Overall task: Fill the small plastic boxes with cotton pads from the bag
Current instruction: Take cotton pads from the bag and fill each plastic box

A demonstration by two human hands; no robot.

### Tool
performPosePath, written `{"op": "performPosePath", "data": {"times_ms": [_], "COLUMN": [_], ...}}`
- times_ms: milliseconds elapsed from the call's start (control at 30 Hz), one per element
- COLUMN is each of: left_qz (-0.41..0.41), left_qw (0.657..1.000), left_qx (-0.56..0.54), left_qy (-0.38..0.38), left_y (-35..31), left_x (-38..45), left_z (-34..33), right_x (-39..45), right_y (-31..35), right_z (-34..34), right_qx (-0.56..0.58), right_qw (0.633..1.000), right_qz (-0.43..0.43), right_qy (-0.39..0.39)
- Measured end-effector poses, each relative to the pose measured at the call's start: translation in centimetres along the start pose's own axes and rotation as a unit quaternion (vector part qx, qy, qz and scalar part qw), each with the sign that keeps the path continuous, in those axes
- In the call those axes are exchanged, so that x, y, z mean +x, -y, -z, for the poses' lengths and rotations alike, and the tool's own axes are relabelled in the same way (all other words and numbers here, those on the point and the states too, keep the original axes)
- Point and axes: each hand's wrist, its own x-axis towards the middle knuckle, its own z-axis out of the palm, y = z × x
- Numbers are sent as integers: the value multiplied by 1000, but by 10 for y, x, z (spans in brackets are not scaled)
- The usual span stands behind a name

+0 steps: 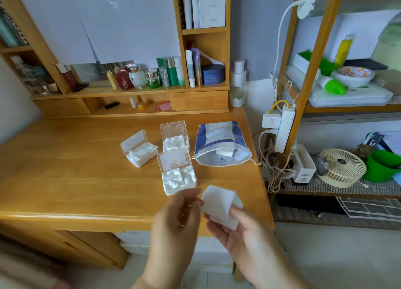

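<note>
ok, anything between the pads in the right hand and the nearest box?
Nothing visible. The right hand holds the cotton pads just in front of the nearest box, whose lid stands open at the back. The left hand is beside the pads, not across the box, which already looks full.

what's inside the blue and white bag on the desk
Through the open mouth of the bag, a few white cotton pads show near the opening. How many more lie deeper is hidden by the bag's printed wall.
</note>
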Motion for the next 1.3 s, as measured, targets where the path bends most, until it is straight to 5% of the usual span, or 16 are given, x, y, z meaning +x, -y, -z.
{"op": "performPosePath", "data": {"times_ms": [67,200,467,633,700,833,1133,1300], "left_qz": [20,179,162,79,34,-62,-46,3], "left_qw": [999,979,954,917,915,930,954,943], "left_qx": [35,-47,-250,-158,-55,176,166,148], "left_qy": [-36,85,35,357,398,317,248,298], "left_y": [4,9,7,-20,-29,-28,-11,-14], "left_x": [6,9,23,40,43,45,41,45], "left_z": [7,6,29,54,45,24,24,28], "right_x": [0,-2,4,9,8,4,3,2], "right_y": [0,-3,2,12,14,14,17,23], "right_z": [1,-4,6,5,1,0,4,1], "right_qx": [-8,-41,-138,-288,-355,-412,-471,-543], "right_qw": [1000,997,989,955,931,901,865,820], "right_qz": [-9,-7,60,74,77,105,143,144], "right_qy": [19,60,12,12,38,87,97,110]}}
